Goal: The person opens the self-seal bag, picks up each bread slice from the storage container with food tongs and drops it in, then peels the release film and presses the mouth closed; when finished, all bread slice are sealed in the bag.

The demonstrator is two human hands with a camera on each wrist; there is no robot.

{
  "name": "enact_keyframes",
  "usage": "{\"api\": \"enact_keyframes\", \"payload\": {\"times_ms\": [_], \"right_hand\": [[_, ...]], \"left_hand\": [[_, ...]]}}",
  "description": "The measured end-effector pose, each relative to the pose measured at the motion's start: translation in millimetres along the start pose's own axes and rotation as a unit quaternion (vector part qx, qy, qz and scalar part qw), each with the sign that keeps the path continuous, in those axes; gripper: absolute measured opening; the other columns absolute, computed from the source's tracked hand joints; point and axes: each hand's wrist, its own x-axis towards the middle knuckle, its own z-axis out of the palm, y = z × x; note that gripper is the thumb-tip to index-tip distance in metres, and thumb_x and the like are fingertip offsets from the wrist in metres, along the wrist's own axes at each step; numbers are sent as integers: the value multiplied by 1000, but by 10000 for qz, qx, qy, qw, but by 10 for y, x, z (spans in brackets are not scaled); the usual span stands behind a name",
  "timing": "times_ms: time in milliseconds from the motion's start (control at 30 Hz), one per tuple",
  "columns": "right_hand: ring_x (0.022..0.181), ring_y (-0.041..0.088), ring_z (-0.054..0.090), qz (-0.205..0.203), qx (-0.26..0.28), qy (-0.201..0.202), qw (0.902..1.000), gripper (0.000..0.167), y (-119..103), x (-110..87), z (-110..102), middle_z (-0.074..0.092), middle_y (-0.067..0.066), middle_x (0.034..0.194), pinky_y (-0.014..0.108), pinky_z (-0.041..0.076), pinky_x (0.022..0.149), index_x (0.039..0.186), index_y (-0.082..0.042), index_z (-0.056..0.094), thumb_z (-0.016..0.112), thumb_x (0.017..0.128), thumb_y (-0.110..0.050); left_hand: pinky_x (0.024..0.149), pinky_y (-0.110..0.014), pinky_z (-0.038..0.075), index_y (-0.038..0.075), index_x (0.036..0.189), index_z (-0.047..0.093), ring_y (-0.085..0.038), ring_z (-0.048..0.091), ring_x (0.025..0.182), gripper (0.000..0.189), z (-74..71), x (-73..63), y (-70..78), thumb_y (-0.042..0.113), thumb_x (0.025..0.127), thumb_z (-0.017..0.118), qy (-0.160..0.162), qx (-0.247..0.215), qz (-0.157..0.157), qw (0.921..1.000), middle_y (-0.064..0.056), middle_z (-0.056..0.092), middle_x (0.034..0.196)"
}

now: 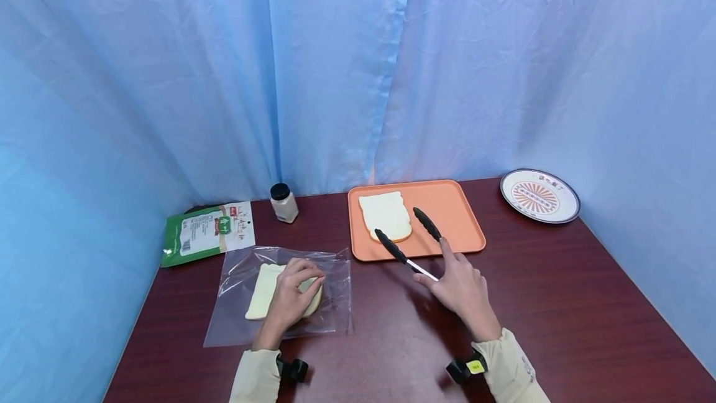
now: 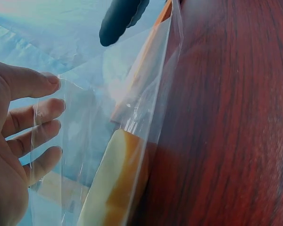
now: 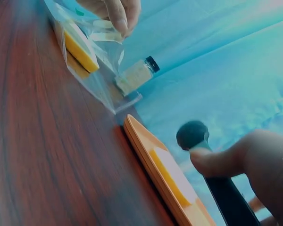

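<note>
My left hand (image 1: 292,294) pinches the upper film of a clear plastic bag (image 1: 228,323), lifting it a little off the table. Inside the bag lies a slice of bread (image 1: 261,294), partly covered by that hand. In my right hand (image 1: 463,291) are kitchen tongs with black tips (image 1: 390,245), their two arms spread apart over the near edge of an orange tray (image 1: 442,207). A second bread slice (image 1: 385,213) lies flat on the tray's left half, with one tong tip overlapping its near edge from this angle. The right wrist view shows this slice (image 3: 172,176) untouched.
A green and white packet (image 1: 207,232) lies at the back left beside the bag. Behind the bag stands a small jar with a black lid (image 1: 284,203). A patterned plate (image 1: 539,196) sits at the back right. Blue curtains (image 1: 335,79) enclose the table's far side.
</note>
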Motion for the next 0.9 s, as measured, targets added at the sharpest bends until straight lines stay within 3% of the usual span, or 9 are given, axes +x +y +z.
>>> {"api": "enact_keyframes", "payload": {"times_ms": [467, 900], "right_hand": [[65, 40, 61, 703, -88, -118, 9974, 104, -345, 43, 155, 62, 27, 110, 48, 48, 54, 155, -8, 29, 73, 79, -63], [78, 50, 66, 1079, 76, -7, 9941, 103, -511, 0, 330, 62, 31, 110, 56, 52, 61, 152, -3, 33, 74, 79, -62]], "left_hand": [[76, -26, 48, 5, 80, 76, -18, 60, 85, 13, 13, 11, -21, -6, 74, 81, -1, -45, 88, 10000, -2, 68, 80], [75, -26, 48, 5, 80, 76, -18, 60, 85, 13, -5, 2, -31, -5, 74, 82, 3, -1, 70, 10000, -2, 67, 80]]}}
